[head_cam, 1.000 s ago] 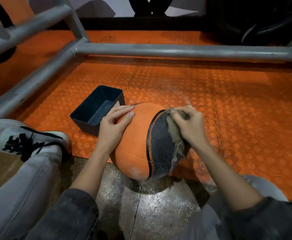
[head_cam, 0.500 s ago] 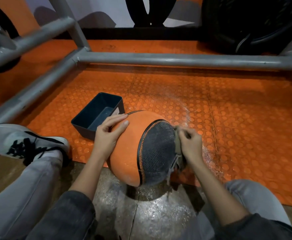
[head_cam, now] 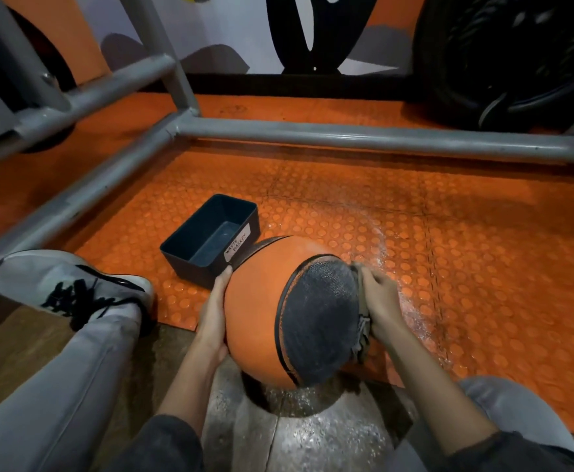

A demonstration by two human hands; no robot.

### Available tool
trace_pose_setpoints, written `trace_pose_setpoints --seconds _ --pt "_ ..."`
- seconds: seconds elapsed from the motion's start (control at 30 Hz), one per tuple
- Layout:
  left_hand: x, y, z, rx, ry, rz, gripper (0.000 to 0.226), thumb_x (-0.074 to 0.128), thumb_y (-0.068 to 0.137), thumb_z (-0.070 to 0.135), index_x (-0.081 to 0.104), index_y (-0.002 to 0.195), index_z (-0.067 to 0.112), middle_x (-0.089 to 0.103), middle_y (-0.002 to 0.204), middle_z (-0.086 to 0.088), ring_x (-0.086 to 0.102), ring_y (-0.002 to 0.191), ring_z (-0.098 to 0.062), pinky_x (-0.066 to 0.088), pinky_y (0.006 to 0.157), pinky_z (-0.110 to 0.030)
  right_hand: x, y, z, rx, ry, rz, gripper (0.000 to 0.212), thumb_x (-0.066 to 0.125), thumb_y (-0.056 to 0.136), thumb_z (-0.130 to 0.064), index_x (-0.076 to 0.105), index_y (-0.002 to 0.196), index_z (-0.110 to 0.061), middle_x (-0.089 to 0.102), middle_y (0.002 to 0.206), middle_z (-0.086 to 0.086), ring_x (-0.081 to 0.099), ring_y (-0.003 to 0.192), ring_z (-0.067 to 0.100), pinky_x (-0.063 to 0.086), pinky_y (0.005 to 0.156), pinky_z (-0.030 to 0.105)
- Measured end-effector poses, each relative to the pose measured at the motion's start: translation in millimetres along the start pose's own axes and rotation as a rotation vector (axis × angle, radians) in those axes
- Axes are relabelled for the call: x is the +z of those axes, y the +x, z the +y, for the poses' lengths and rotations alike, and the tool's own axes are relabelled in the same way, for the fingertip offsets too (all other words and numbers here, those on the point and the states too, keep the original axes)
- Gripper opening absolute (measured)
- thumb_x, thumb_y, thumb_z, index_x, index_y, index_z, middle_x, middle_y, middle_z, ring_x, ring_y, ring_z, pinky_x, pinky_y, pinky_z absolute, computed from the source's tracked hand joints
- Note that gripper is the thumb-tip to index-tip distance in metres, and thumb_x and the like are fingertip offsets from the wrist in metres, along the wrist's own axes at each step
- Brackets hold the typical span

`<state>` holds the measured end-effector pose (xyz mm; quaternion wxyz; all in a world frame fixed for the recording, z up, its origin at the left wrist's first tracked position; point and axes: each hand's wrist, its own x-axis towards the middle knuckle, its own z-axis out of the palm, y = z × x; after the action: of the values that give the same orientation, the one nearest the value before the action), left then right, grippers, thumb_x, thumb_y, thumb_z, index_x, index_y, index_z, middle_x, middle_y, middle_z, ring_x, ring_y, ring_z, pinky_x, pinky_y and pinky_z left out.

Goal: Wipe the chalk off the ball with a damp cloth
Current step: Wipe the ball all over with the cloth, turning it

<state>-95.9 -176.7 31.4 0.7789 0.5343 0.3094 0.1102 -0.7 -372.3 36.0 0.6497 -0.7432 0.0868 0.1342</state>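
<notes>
Over on the far left of my feed, a grey lace-up sneaker [head_cam: 71, 287] is showing beside the grey steel tube frame [head_cam: 84, 195]. Moving right, a dark blue rectangular plastic bin [head_cam: 210, 233] (its label is reading WASTE BASKET) is sitting on the orange studded rubber mat [head_cam: 483, 250], just behind the ball.

The left hand [head_cam: 215, 318] is lying flat against the left flank of the orange and black rubber ball [head_cam: 258, 318], fingers straight and pressing, gripping nothing. A second ago it was draped over the top, so it has slid down to brace. The ball is sitting between the knees, at the mat's near edge where it meets the bare concrete floor [head_cam: 313, 437]. It has been turning, and the black pebbled panel is now facing me more squarely.

On the ball's right side, the right hand [head_cam: 379, 301] is curling its fingers over the damp grey-brown cloth [head_cam: 364, 335] and pressing it to that panel's rim. It has been travelling from the panel's top down its right edge.

I am judging the wiping as partway done. A pale haze is showing on the orange top and the black panel is looking greyish, so more passes are probably needed. Further right, wet pale streaks [head_cam: 384, 247] are marking the mat.
</notes>
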Motion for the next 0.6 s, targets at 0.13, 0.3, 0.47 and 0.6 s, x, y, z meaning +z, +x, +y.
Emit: trace_pose_setpoints --seconds 0.13,0.3,0.47,0.6 --pt "31 -8 -21 -0.056 -0.099 -0.034 0.032 0.042 0.093 0.05 0.062 0.1 0.027 0.074 0.083 0.003 0.07 0.072 -0.01 0.049 0.074 -0.034 -21 24 -20 -0.207 -0.077 0.114 0.019 0.054 0.095 -0.028 0.068 0.092 -0.015 0.069 0.102 0.012 0.061 0.103 0.032 0.047 0.077 0.033" --pt "48 -6 -22 -0.013 0.125 0.051 0.044 0.033 0.093 0.056 0.059 0.104 0.022 0.067 0.098 -0.001 0.063 0.088 -0.015 0.043 0.067 -0.029 -32 53 -27 -0.285 -0.269 0.057 0.014 0.057 0.093 -0.028 0.067 0.085 -0.022 0.068 0.111 0.004 0.052 0.121 0.02 0.042 0.096 0.033" --pt "75 0 21 0.417 0.575 0.062 0.026 0.051 0.093 0.031 0.055 0.118 0.026 0.049 0.12 0.005 0.044 0.115 -0.01 0.031 0.098 -0.028 -22 63 -35 -0.336 -0.264 -0.039 0.017 0.06 0.091 -0.033 0.068 0.076 -0.031 0.07 0.093 -0.009 0.06 0.097 0.013 0.046 0.086 0.03" --pt "92 -6 20 0.41 0.908 0.214 0.028 0.049 0.092 0.041 0.052 0.117 0.03 0.043 0.128 0.004 0.037 0.127 -0.017 0.021 0.11 -0.039 -9 69 -41 -0.38 -0.376 -0.068 0.028 0.057 0.091 -0.04 0.067 0.065 -0.034 0.068 0.083 -0.013 0.062 0.1 0.021 0.046 0.095 0.044"
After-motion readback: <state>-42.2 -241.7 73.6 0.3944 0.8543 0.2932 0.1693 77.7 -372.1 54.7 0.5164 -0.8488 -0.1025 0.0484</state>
